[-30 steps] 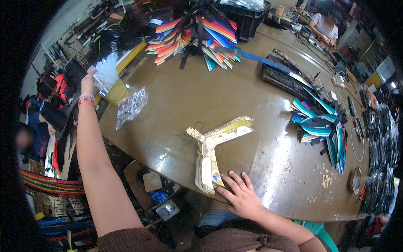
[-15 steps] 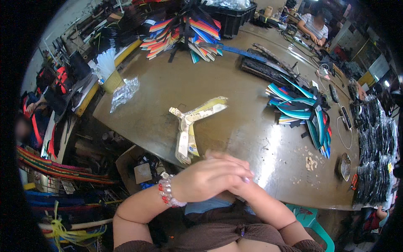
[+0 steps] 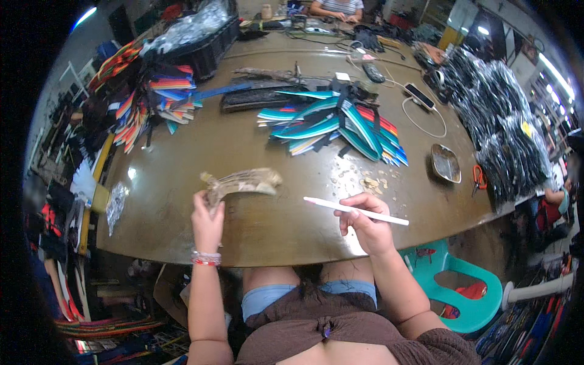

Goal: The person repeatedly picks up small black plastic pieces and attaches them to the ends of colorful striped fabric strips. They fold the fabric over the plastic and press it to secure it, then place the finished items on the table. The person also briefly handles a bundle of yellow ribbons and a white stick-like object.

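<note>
My left hand (image 3: 208, 223) grips one end of a bent tan boomerang-shaped piece (image 3: 243, 182) and lifts it just above the brown table (image 3: 182, 176). The piece looks blurred. My right hand (image 3: 364, 220) holds a thin white stick (image 3: 356, 210) that points left toward the tan piece. Both hands are over the table's near edge. A small scatter of pale bits (image 3: 365, 180) lies on the table just beyond my right hand.
A fan of teal and striped curved pieces (image 3: 336, 124) lies mid-table, another multicoloured pile (image 3: 152, 103) at the left. A small metal dish (image 3: 446, 162), red-handled cutters (image 3: 479, 177), black bundles (image 3: 499, 115), a phone on a cable (image 3: 418, 95) sit right. A teal stool (image 3: 462, 286) stands beside me. Another person (image 3: 337, 7) sits opposite.
My hands were clasped together at the table edge; now the left has picked up the tan piece and the right holds the white stick. The view has swung to the right.
</note>
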Available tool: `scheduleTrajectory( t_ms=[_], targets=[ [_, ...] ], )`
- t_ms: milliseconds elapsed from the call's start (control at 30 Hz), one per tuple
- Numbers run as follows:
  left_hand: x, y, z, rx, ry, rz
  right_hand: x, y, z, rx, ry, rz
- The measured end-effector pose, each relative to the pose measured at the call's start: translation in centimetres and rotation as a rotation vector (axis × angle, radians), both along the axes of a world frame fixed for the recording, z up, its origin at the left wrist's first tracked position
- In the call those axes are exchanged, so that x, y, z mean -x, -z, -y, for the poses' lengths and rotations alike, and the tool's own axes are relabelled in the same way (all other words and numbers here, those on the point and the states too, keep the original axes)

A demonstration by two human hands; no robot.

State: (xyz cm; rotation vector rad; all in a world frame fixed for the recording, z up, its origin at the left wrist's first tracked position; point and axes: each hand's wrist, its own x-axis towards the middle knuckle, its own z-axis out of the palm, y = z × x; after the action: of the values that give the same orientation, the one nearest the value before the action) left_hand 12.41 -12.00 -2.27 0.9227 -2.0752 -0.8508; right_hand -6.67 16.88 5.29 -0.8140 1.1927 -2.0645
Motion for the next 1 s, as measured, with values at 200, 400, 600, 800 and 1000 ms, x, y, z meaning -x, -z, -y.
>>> scheduleTrajectory(
  t_ms=[200,400,600,800,1000],
  targets=[
    [4.4,-0.6,-3.8,-1.25,0.601,-0.609,2.3,-0.8,-1.8,-0.195,-0.074,-0.046],
    [4.3,-0.3,-5.2,-1.246,0.86,-0.41,2.0,1.2,-2.4,-0.484,0.11,-0.989],
    [4.4,-0.7,-5.4,-1.183,0.891,-0.356,-5.4,5.3,0.7,-0.254,0.38,-0.447],
    [4.8,-0.8,-5.5,-1.214,0.879,-0.322,-5.9,6.0,-1.4,-0.568,0.166,-0.384],
    [4.6,-0.8,-5.7,-1.214,0.948,-0.354,-5.4,5.0,-0.4,-0.563,0.323,-0.311]
  ],
)
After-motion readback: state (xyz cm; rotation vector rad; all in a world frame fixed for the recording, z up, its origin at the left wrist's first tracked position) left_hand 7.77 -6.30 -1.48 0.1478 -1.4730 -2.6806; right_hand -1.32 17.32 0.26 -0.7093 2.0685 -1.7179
